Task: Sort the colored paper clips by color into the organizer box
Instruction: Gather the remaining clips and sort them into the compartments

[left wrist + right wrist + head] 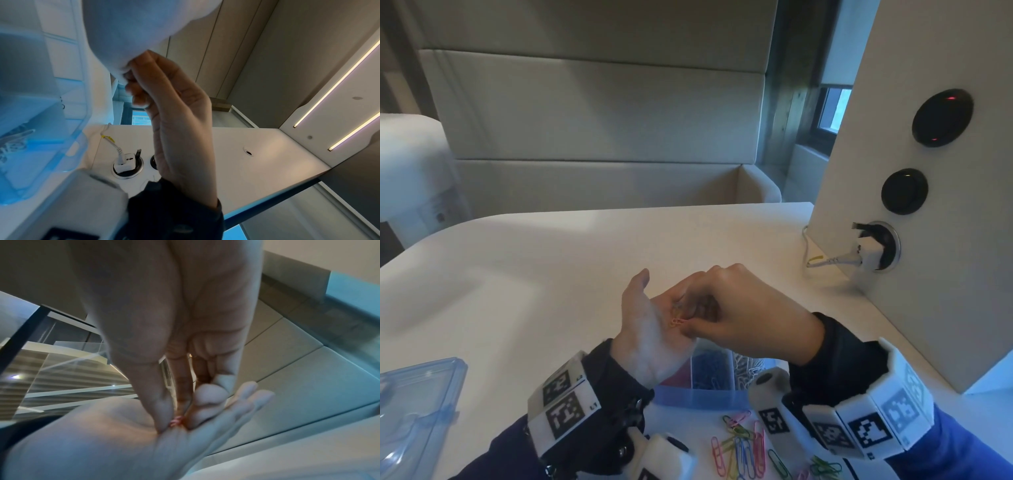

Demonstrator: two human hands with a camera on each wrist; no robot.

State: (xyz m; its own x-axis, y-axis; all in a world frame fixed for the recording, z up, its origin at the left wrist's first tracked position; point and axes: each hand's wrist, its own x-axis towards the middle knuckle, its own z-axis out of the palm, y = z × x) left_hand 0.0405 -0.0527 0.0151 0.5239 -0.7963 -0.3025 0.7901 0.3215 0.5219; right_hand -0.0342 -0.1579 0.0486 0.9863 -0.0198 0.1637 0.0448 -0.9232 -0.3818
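Nearest you, a loose scatter of mixed paper clips [743, 445] lies in pink, green, blue and yellow on the clear tray at the near edge of the bench [551, 260], between your two wrists. Just beyond it sits the organizer box [698, 394], its blue rim towards you. A compartment of blue clips [710, 370] shows beside one of white clips [748, 368], and a reddish patch shows to the left under your wrist.

Above the box your left hand [650, 329] lies palm up, fingers straight and relaxed, carrying a few orange clips [677, 317] in the hollow of the palm. Your right hand [739, 315] comes in from the right with its grip closed: thumb and forefinger pinch the orange clips against the left palm. The right wrist view shows the thumb [162, 415] pressing down on a small coiled end of wire, though how many clips are caught I cannot tell.

What the next move turns on: the clips lie directly under the right grip, with their long axis running roughly across the palm towards you. The box sits straight below both hands. The right hand is the nearer one, so a short lift and drop should serve. No orange compartment shows here; your hands probably hide it.

Off to the left lies the clear lid [417, 404].
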